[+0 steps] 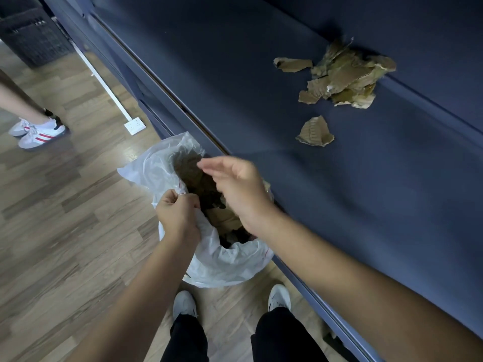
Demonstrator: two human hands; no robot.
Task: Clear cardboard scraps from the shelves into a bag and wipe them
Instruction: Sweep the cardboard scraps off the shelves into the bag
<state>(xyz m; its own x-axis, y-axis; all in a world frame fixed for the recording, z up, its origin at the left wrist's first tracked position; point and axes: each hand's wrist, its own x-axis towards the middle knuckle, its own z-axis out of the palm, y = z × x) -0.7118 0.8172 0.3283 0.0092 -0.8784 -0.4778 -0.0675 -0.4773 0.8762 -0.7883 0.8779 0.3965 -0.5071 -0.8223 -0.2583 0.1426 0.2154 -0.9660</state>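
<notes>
One camera, the head view, was all I had to go on. Red marks (180,188) sat on the rim of the white plastic bag (230,267) right at the fingertips of the left hand (177,212), but I could not read them. The trainers (39,131) of a second person, well off to the left of those fingers, showed red stripes on white. Any brand name there was too small for me to tell.

The bag hung open below both hands, its mouth against the front edge of the dark blue shelf (261,87). The left hand pinched the rim, fingers and thumb curled tight on the plastic. Inside, directly beneath the fingers of the right hand (240,189), lay brown cardboard scraps (224,218), filling much of the opening. The right hand hovered over the bag's mouth, fingers loosely straight and slightly apart, holding nothing. It was blurred.

Beyond the right fingertips, on the shelf, one loose scrap (315,131) lay alone. Farther beyond it sat a heap of torn scraps (347,77), with a single piece just beside its left edge.

Past the left fingers a white socket plate (134,125) lay on the wooden floor (65,218), and a dark woven basket (34,35) stood in the far corner. My operator's white shoes (184,304) stood just below the bag.
</notes>
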